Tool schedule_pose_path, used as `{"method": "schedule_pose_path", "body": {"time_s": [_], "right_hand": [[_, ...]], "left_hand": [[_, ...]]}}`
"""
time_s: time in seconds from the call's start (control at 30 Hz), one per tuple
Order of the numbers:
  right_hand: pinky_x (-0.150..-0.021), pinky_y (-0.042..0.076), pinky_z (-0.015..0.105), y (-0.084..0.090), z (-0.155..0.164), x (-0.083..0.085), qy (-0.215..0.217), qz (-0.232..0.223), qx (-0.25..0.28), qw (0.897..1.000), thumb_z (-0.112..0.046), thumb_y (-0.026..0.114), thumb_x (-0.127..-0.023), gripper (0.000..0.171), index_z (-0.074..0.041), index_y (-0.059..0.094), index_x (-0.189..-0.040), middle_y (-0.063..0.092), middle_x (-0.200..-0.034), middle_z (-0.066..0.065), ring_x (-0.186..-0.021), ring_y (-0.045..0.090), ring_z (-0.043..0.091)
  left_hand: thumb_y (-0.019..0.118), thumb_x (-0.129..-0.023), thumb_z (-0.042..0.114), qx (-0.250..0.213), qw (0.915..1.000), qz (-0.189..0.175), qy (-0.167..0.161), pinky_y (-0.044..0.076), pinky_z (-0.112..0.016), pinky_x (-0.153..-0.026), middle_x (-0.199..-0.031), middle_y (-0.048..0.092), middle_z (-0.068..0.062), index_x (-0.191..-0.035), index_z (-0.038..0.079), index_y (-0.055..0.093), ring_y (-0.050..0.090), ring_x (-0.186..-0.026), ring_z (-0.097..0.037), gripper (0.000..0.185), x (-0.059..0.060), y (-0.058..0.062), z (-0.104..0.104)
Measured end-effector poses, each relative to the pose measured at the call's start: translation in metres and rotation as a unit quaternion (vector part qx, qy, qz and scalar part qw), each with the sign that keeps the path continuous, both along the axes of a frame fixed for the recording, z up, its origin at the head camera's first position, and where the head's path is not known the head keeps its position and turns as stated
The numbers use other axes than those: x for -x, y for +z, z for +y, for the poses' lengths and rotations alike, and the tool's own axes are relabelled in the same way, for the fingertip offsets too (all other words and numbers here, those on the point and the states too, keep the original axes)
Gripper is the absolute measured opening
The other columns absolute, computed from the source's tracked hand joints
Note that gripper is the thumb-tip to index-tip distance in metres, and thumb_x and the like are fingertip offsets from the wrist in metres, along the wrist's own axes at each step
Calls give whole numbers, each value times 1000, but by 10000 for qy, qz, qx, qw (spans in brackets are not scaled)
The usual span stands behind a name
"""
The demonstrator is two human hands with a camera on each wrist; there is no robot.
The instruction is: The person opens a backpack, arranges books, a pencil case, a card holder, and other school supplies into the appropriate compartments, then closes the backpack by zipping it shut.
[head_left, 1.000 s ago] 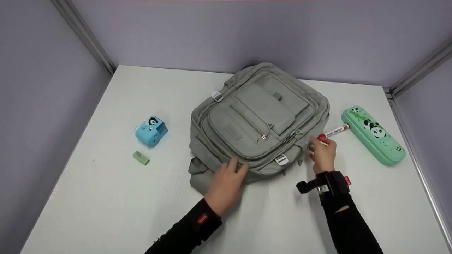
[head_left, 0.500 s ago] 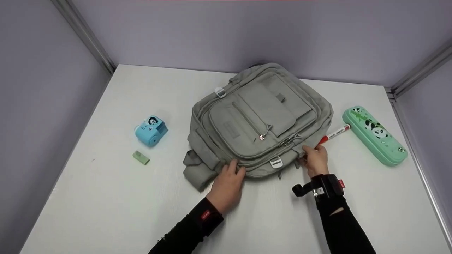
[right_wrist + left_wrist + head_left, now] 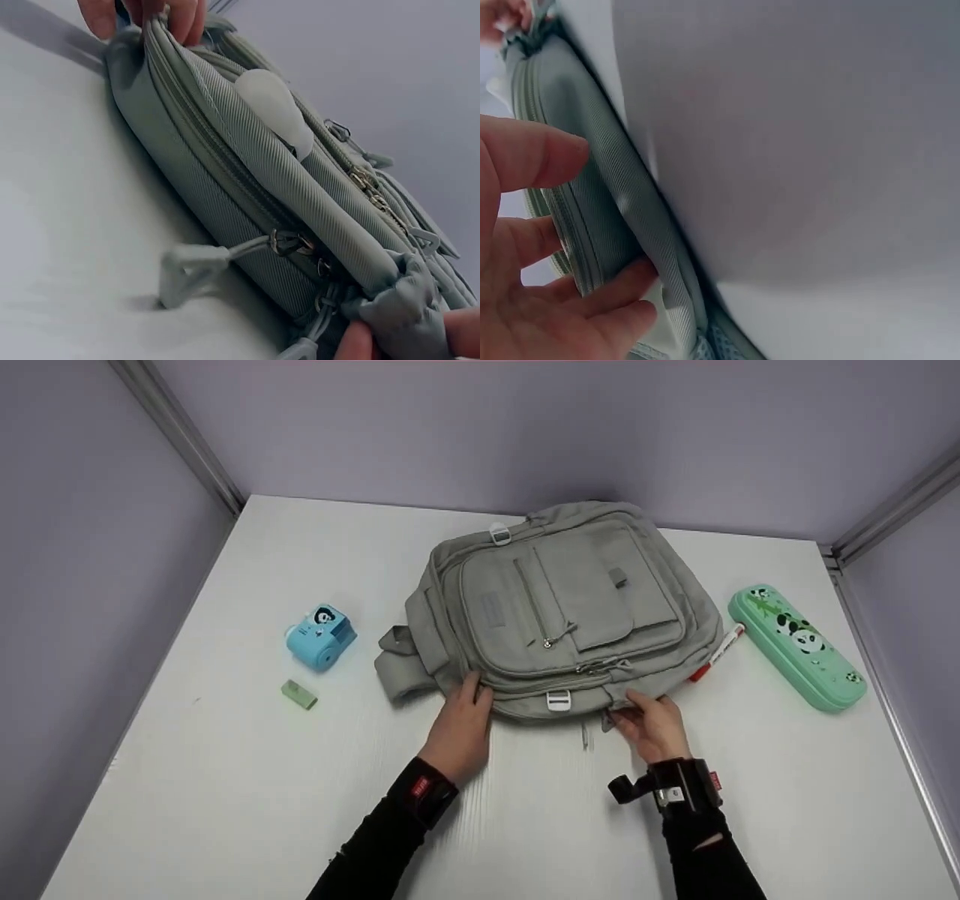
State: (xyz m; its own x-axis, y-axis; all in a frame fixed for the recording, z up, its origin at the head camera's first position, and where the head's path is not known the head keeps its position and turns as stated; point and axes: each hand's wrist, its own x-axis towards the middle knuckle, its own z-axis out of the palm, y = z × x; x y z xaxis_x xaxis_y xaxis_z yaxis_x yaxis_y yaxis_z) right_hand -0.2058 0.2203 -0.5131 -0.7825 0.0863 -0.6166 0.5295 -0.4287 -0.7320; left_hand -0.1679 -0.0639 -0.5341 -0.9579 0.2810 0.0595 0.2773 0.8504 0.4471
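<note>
You're working in a staged recording booth rather than a lived-in room: a plain white table (image 3: 225,780) is boxed in by bare lavender partition walls (image 3: 465,427) joined with metal corner rails (image 3: 176,435). Only school props lie on it, a grey backpack (image 3: 570,607), a panda pencil case (image 3: 796,646) and a blue sharpener (image 3: 321,637).
</note>
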Motion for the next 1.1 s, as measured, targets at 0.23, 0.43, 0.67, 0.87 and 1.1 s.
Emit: {"method": "schedule_pose_path", "body": {"time_s": [0.23,0.43,0.67,0.87,1.1], "right_hand": [[-81,58,24,-5,-13,-12,-32,198,41,9998,-4,50,-99,6,-3,46,-104,65,-82,1,-78,69,11],[-85,58,26,-7,-21,-18,-118,324,444,9984,-2,55,-97,3,0,55,-100,70,-86,4,-83,72,13],[-86,58,26,-8,-24,-20,-221,177,356,9990,-2,49,-100,10,-2,57,-95,69,-84,4,-81,71,14],[-84,58,29,-13,-22,-21,-183,165,395,9989,-1,48,-101,19,-5,61,-86,67,-82,4,-79,70,16],[-80,58,29,-16,-24,-21,-227,245,229,9992,-3,49,-100,8,-4,55,-95,67,-80,1,-76,70,14]], "left_hand": [[52,-82,-10,-133,9999,-94,9,47,-48,-106,-149,38,-23,-132,-5,50,52,-126,-45,51,16,-1,-9],[51,-81,-12,-335,9993,-163,98,43,-47,-110,-149,40,-21,-132,-4,51,50,-130,-43,52,30,0,-16],[56,-83,-10,191,9981,373,446,51,-49,-95,-134,56,-17,-118,0,62,63,-109,-41,37,36,7,-12],[69,-81,1,900,9868,910,988,49,-41,-81,-104,62,-12,-98,5,69,58,-96,-30,17,32,34,26],[71,-86,17,1050,9906,879,35,51,-33,-82,-105,64,-4,-103,13,71,58,-96,-20,18,31,65,85]]}}
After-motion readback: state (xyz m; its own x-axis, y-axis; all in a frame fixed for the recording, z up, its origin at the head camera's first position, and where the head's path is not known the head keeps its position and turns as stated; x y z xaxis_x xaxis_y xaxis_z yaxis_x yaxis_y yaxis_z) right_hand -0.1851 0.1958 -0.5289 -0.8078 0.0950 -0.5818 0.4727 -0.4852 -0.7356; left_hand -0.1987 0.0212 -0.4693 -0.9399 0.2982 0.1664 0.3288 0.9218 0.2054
